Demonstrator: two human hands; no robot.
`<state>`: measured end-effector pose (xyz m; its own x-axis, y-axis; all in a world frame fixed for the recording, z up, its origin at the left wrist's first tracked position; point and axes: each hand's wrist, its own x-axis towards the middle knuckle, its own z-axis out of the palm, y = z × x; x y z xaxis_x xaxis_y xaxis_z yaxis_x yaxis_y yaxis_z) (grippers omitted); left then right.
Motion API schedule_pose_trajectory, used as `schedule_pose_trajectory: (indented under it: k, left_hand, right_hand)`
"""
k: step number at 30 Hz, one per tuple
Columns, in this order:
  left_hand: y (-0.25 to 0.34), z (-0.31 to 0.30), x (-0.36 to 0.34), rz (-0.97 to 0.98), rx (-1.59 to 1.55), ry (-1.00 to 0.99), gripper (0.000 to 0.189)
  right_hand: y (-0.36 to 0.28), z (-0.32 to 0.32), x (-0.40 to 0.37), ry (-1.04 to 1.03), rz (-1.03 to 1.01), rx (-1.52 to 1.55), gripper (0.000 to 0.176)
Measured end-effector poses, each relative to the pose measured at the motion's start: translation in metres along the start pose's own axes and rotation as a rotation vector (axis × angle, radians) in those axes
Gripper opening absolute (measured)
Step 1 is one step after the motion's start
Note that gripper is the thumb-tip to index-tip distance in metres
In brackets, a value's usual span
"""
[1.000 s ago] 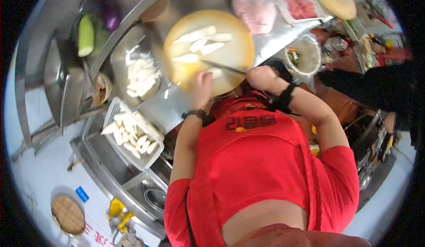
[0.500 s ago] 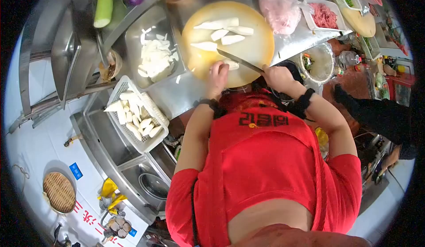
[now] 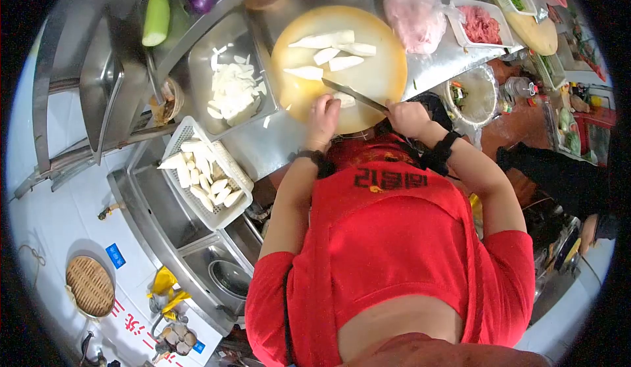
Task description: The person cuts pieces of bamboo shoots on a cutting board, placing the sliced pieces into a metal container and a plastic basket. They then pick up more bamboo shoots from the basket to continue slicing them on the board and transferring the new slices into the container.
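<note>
My right hand is wrapped round the handle of a knife, its blade pointing up and left over the round cutting board. Close to the blade, my left hand is closed at the board's near edge, fingertips by a white vegetable piece partly hidden by the knife; whether the fingers grip it is unclear. Several peeled white pieces lie farther back on the board. Left of it, a steel tray holds white slices.
A white basket of peeled pieces sits by the sink at lower left. Right of the board are a pink bag and a tray of minced meat. A lined bin and another person's dark sleeve are at the right.
The view has shifted slightly. Both hands and the knife keep nearly the same place on the board. The other person's arm at the right has moved a little.
</note>
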<state>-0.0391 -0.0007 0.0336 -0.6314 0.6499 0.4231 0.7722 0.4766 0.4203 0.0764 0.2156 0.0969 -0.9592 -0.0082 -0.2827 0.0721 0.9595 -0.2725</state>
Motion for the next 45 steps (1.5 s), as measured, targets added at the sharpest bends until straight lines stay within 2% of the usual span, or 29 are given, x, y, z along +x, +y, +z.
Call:
schedule_pose_trajectory:
  k: [4,6,8,12,16,22,26,32,37,39,42,45]
  left_hand:
    - [-0.001,0.002,-0.002,0.019,-0.013,0.022,0.019]
    - [-0.001,0.004,-0.003,0.013,-0.013,0.028,0.02]
    - [-0.001,0.003,-0.005,0.016,-0.009,0.037,0.02]
    - [0.002,-0.003,-0.003,-0.01,-0.015,-0.019,0.021]
    - [0.0,0.004,-0.003,0.0,-0.028,0.048,0.02]
    - [-0.001,0.0,-0.002,0.015,-0.025,0.02,0.02]
    - [0.001,0.003,-0.002,-0.013,-0.013,0.029,0.019]
    - [-0.003,0.005,0.0,0.017,-0.014,0.045,0.019]
    - [0.001,0.0,-0.002,0.005,-0.026,0.036,0.019]
    - [0.002,0.001,-0.001,0.0,-0.021,0.042,0.019]
    - [0.001,0.002,-0.003,0.014,-0.022,0.048,0.019]
    - [-0.001,0.001,-0.002,0.02,-0.02,0.037,0.02]
  right_hand:
    - [0.003,-0.019,-0.009,-0.006,-0.007,0.038,0.026]
    - [0.002,-0.02,-0.014,0.066,-0.042,0.061,0.026]
    - [0.002,0.0,-0.009,0.037,-0.026,0.041,0.026]
    - [-0.001,-0.014,-0.003,-0.044,0.015,0.018,0.027]
    - [0.001,-0.024,-0.012,0.035,-0.04,0.008,0.026]
    - [-0.004,-0.009,0.0,-0.093,0.034,-0.027,0.027]
    - [0.0,-0.029,-0.012,-0.025,-0.024,0.038,0.026]
    - [-0.003,-0.001,-0.003,-0.03,-0.005,-0.002,0.027]
    - [-0.003,-0.024,-0.008,-0.058,0.004,0.003,0.021]
    - [-0.004,-0.023,-0.012,-0.002,-0.022,0.035,0.023]
    - [-0.006,-0.003,0.0,-0.126,0.031,-0.007,0.028]
    - [-0.005,-0.008,-0.004,0.003,0.004,0.028,0.026]
